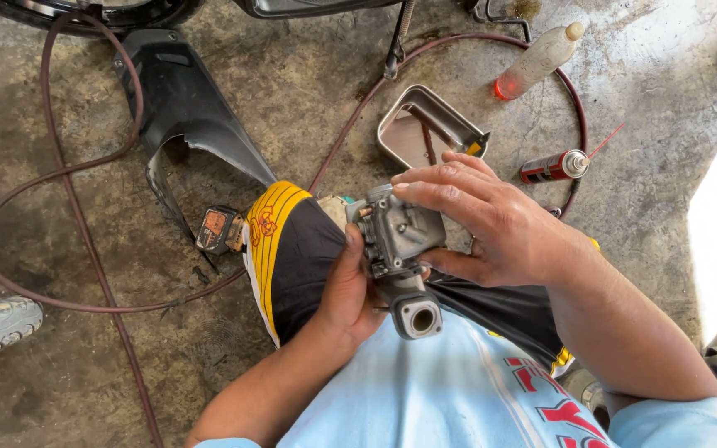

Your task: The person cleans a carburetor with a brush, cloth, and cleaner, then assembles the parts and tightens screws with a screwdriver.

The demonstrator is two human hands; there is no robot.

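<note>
Two bare hands hold a grey cast-metal carburettor (pixel 400 249) with a round open port at its lower end, just above the person's lap. Gripping it from below and from its left side, the left hand (pixel 348 290) has fingers wrapped around the body and the thumb pressed against its edge. Over its upper right side lies the right hand (pixel 491 224), fingers stretched flat along the top, thumb tucked beneath, so the part is clasped between both. Just beyond the fingertips of the right hand rests a shiny rectangular metal tray (pixel 425 126) on the stained concrete floor (pixel 292 83). Farther out past that hand lie a red aerosol can (pixel 553 167) and a clear plastic squeeze bottle (pixel 537 62) holding red liquid. Looping around beyond the left hand runs a dark red rubber hose (pixel 60 174), near a black plastic fairing panel (pixel 180 99).
</note>
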